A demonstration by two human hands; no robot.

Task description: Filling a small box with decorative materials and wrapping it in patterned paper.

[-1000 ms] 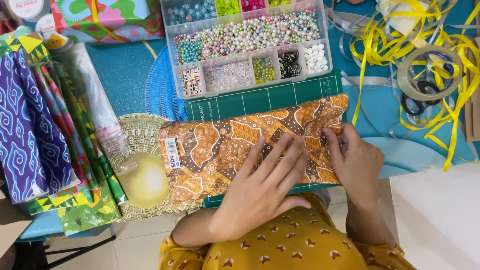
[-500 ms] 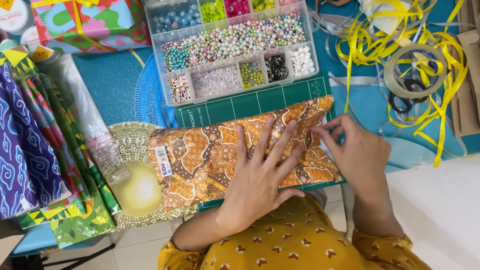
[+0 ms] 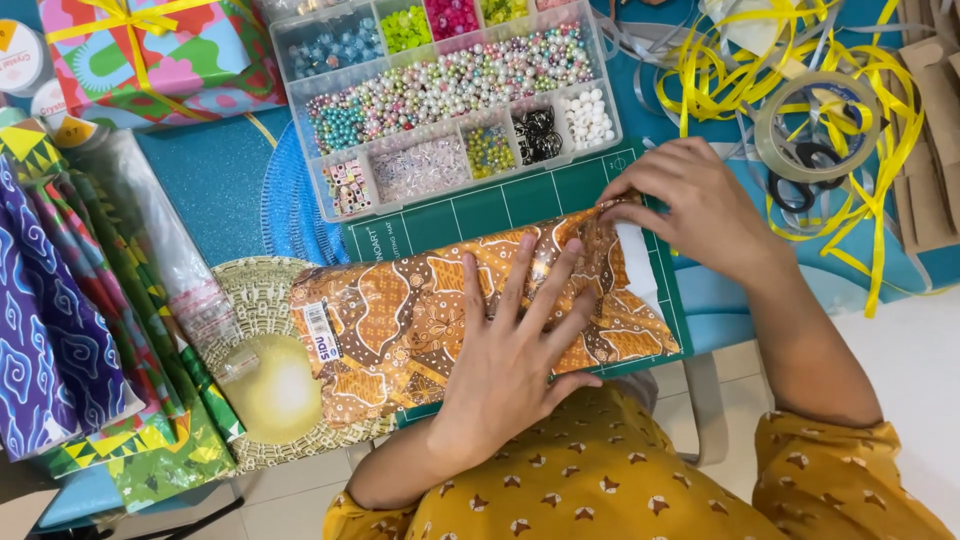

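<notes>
My left hand [image 3: 510,350] presses flat, fingers spread, on the brown batik-wrapped parcel [image 3: 440,310], which lies across the green cutting mat [image 3: 470,215]. My right hand [image 3: 690,205] pinches the paper's fold at the parcel's right end. Beyond the mat sits a clear bead box [image 3: 450,100].

My left hand [image 3: 510,350] lies flat on the brown patterned parcel [image 3: 400,320] and hides the middle of its paper. My right hand [image 3: 690,205] covers the parcel's far corner, so I cannot tell how the fold there sits. The green cutting mat [image 3: 480,210] is mostly buried under the parcel. The bead box [image 3: 450,95] and the wrapped gift [image 3: 150,50] are cut off by the top edge. The scissors [image 3: 800,175] lie half hidden under yellow ribbon [image 3: 860,90].
</notes>
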